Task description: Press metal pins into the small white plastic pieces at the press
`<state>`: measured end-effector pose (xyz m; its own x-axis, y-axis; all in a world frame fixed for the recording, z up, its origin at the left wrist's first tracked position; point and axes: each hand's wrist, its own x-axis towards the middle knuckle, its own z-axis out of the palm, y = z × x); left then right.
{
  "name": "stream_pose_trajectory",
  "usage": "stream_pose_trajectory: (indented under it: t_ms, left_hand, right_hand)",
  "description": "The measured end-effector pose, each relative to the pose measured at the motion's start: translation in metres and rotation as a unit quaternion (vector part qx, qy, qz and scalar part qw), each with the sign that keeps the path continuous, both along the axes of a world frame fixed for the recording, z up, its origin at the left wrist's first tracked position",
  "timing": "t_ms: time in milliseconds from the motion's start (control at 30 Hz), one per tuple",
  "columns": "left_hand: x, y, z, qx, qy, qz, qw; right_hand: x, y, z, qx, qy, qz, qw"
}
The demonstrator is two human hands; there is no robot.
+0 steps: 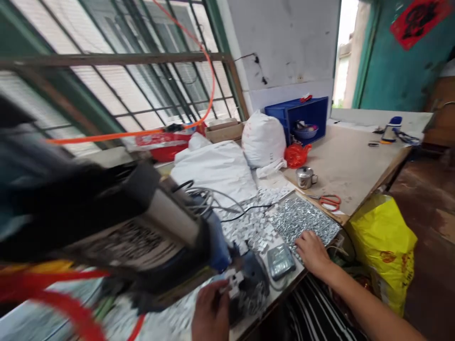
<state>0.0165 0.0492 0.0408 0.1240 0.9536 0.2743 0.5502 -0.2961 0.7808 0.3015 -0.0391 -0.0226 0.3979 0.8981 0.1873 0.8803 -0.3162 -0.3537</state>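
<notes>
Small white part (232,279) sits pinched between your left hand's fingers (216,296), at the table's near edge, with your left hand (210,315) beside a blurred dark machine (106,208) that blocks much of the head view. Your right hand (313,253) lies open on grey metal parts (302,220). Print on the red bag (163,147) is unreadable.

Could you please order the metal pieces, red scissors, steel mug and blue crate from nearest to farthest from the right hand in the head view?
Right hand:
1. Metal pieces, under its fingers
2. Red scissors, just beyond
3. Steel mug, farther back
4. Blue crate, farthest, at the back
</notes>
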Motion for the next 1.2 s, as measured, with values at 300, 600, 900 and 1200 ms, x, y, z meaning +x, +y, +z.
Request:
stream_pose_trajectory:
  t_ms: [300,600,900,1200]
  left_hand:
    - [0.007,-0.032,0.008,0.026,-0.035,-0.034,0.998]
    - [0.008,-0.015,0.000,0.052,0.009,-0.112,0.992]
    - [0.001,-0.053,-0.012,0.046,-0.053,0.024,0.997]
    - [0.023,-0.104,-0.021,-0.019,0.002,-0.032,0.999]
  right_hand:
    - [0.015,-0.017,-0.026,0.041,-0.011,0.058,0.997]
    - [0.030,-0.021,-0.041,0.093,-0.021,0.084,0.992]
    - [0.034,-0.020,-0.038,0.116,0.033,0.083,0.989]
    - [0.036,-0.020,-0.020,0.149,0.134,0.035,0.979]
